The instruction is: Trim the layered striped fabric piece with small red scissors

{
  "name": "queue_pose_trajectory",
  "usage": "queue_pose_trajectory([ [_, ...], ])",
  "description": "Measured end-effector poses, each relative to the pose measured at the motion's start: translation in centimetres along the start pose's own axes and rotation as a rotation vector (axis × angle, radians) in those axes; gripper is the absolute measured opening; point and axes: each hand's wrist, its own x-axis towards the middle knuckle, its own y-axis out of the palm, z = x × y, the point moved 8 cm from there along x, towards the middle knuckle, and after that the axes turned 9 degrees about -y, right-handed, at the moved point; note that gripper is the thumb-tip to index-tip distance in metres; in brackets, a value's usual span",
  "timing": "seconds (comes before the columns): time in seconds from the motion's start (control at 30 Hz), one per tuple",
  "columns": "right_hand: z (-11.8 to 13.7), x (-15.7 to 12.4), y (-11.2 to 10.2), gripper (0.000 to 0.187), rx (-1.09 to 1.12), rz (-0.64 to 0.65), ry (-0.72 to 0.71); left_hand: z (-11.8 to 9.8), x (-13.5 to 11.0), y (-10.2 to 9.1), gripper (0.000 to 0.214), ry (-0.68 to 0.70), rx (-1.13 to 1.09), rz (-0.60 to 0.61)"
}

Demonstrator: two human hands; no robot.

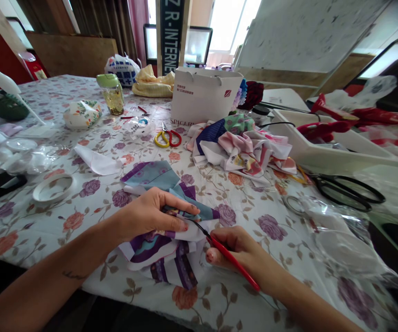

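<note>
Left hand (147, 214), grip closed, pinches folded patchwork fabric (160, 249) above the floral-covered counter (29, 240); right hand (237, 251) narrowly grips a red-handled pointed tool (231, 260), its tip at the fabric. Further fabric scraps (240, 147) remain heaped beyond.

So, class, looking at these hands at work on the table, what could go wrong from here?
The tip of the red-handled pointed tool in the right hand sits right by the left hand, so a slip could prick it. The tip could also snag or tear the purple-and-teal patchwork fabric pinched there.
</note>
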Motion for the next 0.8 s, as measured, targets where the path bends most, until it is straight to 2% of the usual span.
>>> queue_pose_trajectory([
  [0.6,-0.24,0.12,0.14,0.053,0.047,0.005,-0.045,-0.27,-0.26,0.06,0.04,0.006,-0.021,-0.008],
  [0.8,-0.11,0.19,0.06,0.054,0.055,0.004,-0.068,-0.36,-0.51,0.3,0.035,0.002,-0.146,0.006],
])
